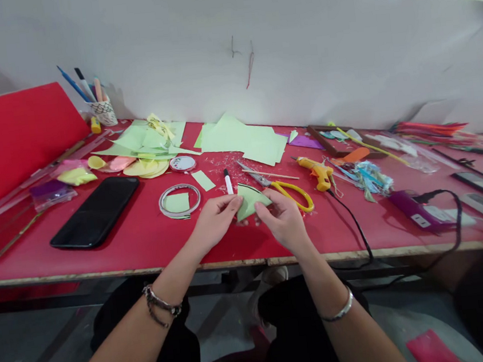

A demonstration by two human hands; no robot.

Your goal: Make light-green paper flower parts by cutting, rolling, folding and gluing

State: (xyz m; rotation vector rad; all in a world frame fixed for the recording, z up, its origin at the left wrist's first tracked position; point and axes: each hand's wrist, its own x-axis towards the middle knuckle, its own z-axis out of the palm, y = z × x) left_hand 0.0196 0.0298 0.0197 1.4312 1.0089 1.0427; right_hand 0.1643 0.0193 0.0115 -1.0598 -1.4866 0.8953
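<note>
A small piece of light green paper [249,202] with a dark curved line along its upper edge is held up between both hands, over the front of the red table. My left hand [216,221] pinches its left side between thumb and fingers. On the right side, my right hand [283,218] grips it the same way, the thumb lying on the paper's face. Just behind the hands lie yellow-handled scissors [292,192], a thin wooden stick [273,173] and a white marker with a black cap [228,181]. Left of them is a roll of tape [161,202] with green paper inside its ring.
A black phone [96,212] lies at left, near paper circles [147,168]. Green sheets [241,136] spread along the wall. To the right are a yellow glue gun [318,172] with a black cord, tassels [373,176] and a purple power strip [417,211]. A pen cup [103,112] stands at back left.
</note>
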